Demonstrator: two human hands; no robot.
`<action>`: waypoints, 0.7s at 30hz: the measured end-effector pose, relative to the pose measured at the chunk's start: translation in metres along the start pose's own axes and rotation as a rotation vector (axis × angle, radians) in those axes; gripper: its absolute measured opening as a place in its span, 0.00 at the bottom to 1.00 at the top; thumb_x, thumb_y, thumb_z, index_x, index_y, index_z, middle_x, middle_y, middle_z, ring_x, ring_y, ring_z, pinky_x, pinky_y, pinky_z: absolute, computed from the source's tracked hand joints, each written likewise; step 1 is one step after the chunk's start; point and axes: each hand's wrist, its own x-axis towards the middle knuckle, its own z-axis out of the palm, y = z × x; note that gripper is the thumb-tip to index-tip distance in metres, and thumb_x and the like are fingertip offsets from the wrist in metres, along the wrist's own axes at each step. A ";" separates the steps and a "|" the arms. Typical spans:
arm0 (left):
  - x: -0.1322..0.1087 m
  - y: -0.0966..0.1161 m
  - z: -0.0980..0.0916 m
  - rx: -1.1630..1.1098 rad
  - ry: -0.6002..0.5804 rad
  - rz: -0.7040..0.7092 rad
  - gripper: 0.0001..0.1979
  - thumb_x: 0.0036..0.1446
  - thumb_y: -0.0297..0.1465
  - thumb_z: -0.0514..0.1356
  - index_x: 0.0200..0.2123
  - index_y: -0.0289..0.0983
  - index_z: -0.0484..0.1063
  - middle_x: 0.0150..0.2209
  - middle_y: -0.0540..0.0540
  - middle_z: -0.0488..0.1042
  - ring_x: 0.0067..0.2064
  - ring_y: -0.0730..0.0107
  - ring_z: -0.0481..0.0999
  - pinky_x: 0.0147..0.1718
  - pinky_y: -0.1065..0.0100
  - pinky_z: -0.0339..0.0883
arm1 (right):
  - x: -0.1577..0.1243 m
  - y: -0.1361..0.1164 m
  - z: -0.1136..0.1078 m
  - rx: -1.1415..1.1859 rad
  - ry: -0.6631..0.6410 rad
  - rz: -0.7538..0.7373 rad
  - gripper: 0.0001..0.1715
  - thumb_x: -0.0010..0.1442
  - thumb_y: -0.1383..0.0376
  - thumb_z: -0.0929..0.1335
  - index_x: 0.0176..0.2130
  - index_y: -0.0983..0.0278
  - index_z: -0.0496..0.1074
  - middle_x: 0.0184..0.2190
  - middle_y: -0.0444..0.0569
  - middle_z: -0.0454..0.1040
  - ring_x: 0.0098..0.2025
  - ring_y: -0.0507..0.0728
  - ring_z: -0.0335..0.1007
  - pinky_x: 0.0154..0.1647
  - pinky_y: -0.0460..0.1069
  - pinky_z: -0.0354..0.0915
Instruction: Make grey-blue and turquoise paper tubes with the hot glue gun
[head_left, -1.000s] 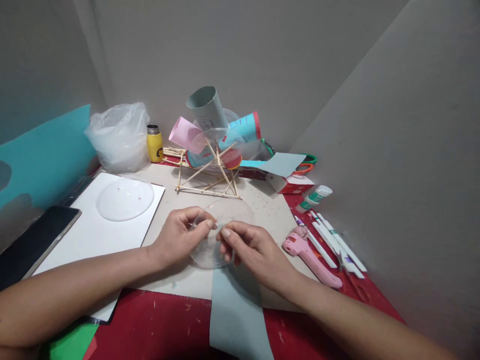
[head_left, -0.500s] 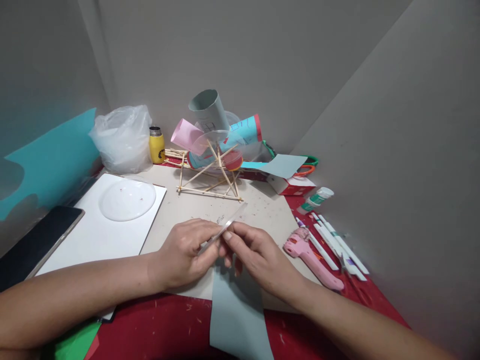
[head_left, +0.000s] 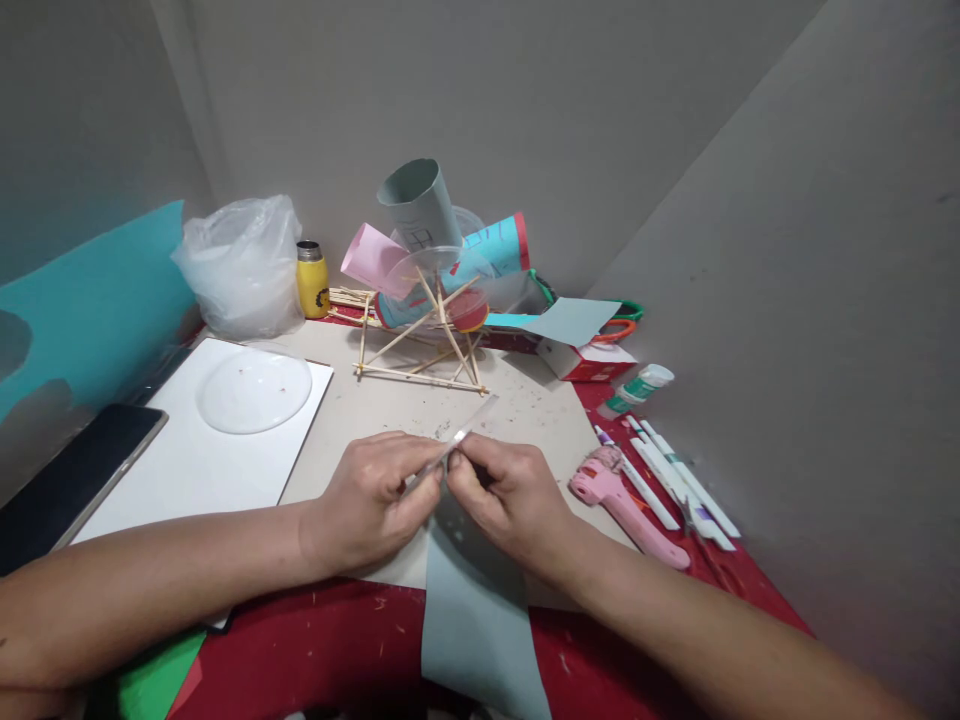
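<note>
Both our left hand and right hand meet below the frame's centre at a clear plastic disc, broadside a second ago, edge-on now. Our left fingers pinch it; our right fingers curl tighter at its edge, but we cannot tell their hold.

Left forearm bare, in from left edge, rising slightly to the wrist. Right forearm bare, in from lower right, angled up and inward. Hands meet mid-view, fingertips just beside each other. Left hand: thumb under index, pinch grip, back of hand up. Right hand: index bent, thumb below, tips near together; can't tell if they touch. Other fingers mostly hidden.
</note>
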 end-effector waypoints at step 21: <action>0.001 -0.002 0.002 -0.056 0.023 -0.149 0.09 0.59 0.27 0.56 0.36 0.34 0.77 0.30 0.45 0.78 0.32 0.69 0.75 0.35 0.70 0.68 | 0.003 0.004 -0.010 -0.123 -0.170 0.036 0.13 0.66 0.62 0.58 0.29 0.60 0.59 0.21 0.43 0.65 0.22 0.52 0.60 0.25 0.47 0.54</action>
